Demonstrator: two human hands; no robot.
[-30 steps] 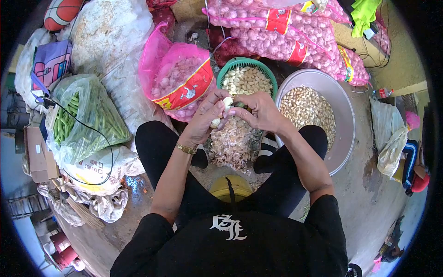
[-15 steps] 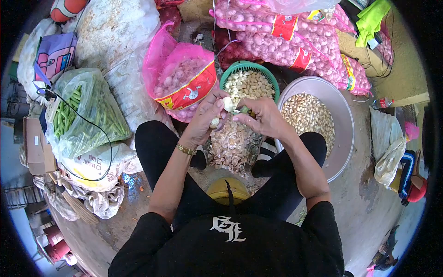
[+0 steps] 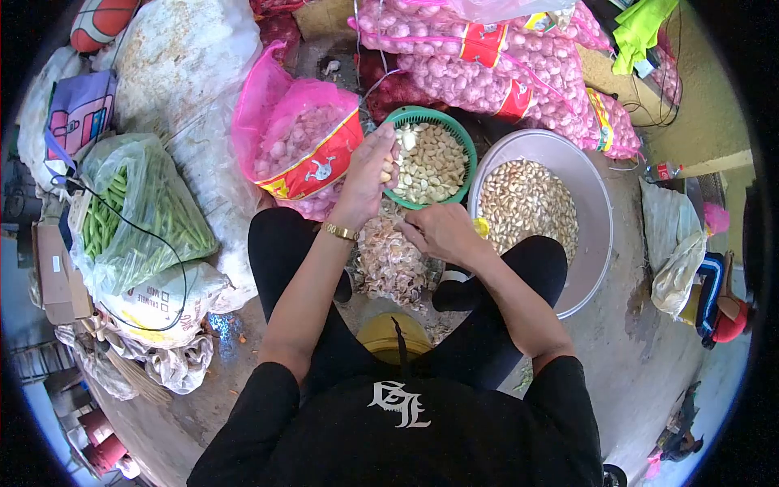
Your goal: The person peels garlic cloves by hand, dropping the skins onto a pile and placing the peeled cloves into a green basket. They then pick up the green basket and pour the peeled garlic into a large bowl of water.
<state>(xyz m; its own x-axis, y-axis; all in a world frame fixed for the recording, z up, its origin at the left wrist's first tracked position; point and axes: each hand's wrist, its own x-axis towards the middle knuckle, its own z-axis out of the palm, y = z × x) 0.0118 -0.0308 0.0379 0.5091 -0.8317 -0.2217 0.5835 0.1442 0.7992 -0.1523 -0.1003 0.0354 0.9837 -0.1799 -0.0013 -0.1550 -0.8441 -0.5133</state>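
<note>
My left hand (image 3: 370, 174) is at the left rim of the green basket (image 3: 466, 134), its fingers curled round pale garlic cloves. Peeled cloves (image 3: 434, 166) lie in the basket. Just below the basket, my right hand (image 3: 446, 233) is closed round a small tool whose yellow end (image 3: 481, 227) shows beside the hand; its blade is hidden. Under both hands is a heap of garlic skins (image 3: 392, 260). To the right, a wide pale basin (image 3: 596, 243) holds many unpeeled cloves (image 3: 527, 203).
An open pink mesh bag of garlic (image 3: 300, 138) stands behind my left hand. Full garlic sacks (image 3: 487, 65) lie at the back. A plastic bag of green beans (image 3: 150, 211) is at the left. A yellow stool (image 3: 395, 337) sits between my legs.
My left hand has moved up to the basket's rim, and my right hand has dropped lower. The hands have come apart. The view has shifted slightly.
</note>
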